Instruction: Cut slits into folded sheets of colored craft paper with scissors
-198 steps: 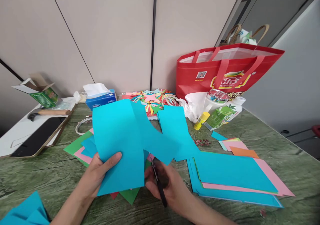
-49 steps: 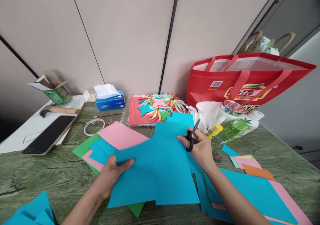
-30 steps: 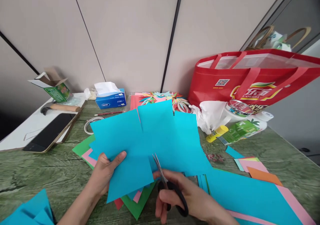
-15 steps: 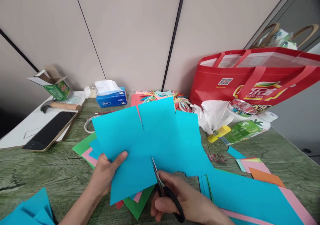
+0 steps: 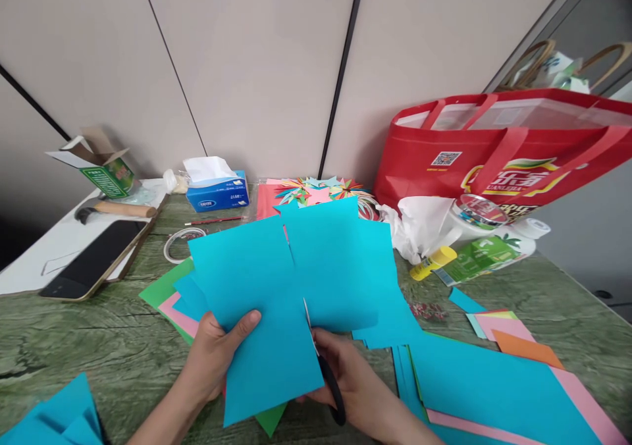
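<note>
My left hand (image 5: 217, 349) pinches the left part of a blue sheet of paper (image 5: 261, 300), thumb on top and fingers hidden beneath. The sheet is held up off the table and has a slit at its far edge. In my right hand (image 5: 350, 379) is a pair of scissors (image 5: 330, 379) with black handles. Their blades lie in a cut that runs inward from the sheet's near edge, and the lower blade is hidden by the paper. Under the sheet lie green card (image 5: 165, 290) and pink paper (image 5: 180, 316).
Blue sheets (image 5: 474, 379) lie at the right, paper scraps (image 5: 513, 333) beyond them. Folded blue pieces (image 5: 59, 415) lie front left. Further back are a phone (image 5: 93, 261), a hammer (image 5: 118, 209), a tissue box (image 5: 217, 191), a glue stick (image 5: 433, 262) and a red bag (image 5: 444, 149).
The scissors have moved further into the sheet along the cut, and their blades have drawn closer together. The paper and my left hand have shifted slightly right and nearer.
</note>
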The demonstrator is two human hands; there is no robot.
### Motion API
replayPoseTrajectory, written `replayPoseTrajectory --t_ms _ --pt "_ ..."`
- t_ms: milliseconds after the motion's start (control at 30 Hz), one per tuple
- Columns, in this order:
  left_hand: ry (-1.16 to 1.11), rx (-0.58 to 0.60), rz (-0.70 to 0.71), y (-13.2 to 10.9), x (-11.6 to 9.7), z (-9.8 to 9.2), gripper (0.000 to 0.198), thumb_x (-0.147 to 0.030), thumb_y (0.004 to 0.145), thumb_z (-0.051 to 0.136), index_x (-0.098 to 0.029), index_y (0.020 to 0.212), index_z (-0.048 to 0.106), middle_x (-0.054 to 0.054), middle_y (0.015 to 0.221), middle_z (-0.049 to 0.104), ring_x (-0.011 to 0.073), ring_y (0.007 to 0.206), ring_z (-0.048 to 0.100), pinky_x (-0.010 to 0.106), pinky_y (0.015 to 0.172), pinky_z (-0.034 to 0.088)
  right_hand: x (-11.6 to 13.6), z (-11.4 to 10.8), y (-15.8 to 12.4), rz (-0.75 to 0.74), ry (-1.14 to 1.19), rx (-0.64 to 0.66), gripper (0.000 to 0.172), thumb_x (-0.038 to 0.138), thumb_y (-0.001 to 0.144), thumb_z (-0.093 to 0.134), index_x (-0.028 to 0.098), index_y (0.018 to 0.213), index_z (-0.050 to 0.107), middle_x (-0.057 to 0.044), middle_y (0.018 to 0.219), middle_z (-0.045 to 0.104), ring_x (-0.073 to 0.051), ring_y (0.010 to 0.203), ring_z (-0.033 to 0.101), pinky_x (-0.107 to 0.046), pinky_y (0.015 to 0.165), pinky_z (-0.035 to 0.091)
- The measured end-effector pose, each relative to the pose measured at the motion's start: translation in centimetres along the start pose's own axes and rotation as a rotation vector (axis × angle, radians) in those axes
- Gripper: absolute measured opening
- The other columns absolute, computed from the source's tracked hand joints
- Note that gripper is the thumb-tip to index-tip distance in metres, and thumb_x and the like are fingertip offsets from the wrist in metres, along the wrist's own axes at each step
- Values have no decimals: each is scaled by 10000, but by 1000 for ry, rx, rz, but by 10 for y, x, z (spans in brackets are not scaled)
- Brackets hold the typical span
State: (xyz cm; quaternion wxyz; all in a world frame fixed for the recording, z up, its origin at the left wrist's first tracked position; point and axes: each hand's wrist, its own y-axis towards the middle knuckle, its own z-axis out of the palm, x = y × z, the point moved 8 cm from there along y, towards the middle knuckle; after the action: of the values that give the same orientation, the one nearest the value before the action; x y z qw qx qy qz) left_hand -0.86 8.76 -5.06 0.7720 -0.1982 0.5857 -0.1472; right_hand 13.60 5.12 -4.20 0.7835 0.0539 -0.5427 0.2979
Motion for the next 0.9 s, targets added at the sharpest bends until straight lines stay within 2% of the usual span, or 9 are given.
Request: replayPoseTrajectory --t_ms 200,367,667,900 --pt "23 15 10 -1 4 -2 630 -328 625 703 -232 1208 485 56 1114 636 319 932 615 406 682 574 7 4 1 7 33 7 652 390 498 785 197 1071 543 -87 992 643 -274 947 585 -390 823 451" --pt "43 22 17 1 9 -5 590 -331 632 694 -270 1188 503 33 1123 632 324 939 612 410 668 576 6 1 -1 -20 59 -2 618 369 537 775 195 1081 540 -101 1044 628 -291 1048 532 -407 851 443" --pt "76 4 39 -1 8 -3 527 -333 625 700 -236 1121 552 55 1126 630 331 938 610 403 647 577 6 1 -2 -56 38 -17 568 395 562 752 205 1058 551 -92 1020 643 -291 1034 543 -420 881 426" --pt "95 32 33 -3 5 1 538 -343 635 688 -253 1144 537 37 1163 606 327 977 591 397 666 576 9 1 -3 -86 -38 -31 538 465 604 700 198 1044 547 -101 1002 640 -288 1002 555 -400 822 455"
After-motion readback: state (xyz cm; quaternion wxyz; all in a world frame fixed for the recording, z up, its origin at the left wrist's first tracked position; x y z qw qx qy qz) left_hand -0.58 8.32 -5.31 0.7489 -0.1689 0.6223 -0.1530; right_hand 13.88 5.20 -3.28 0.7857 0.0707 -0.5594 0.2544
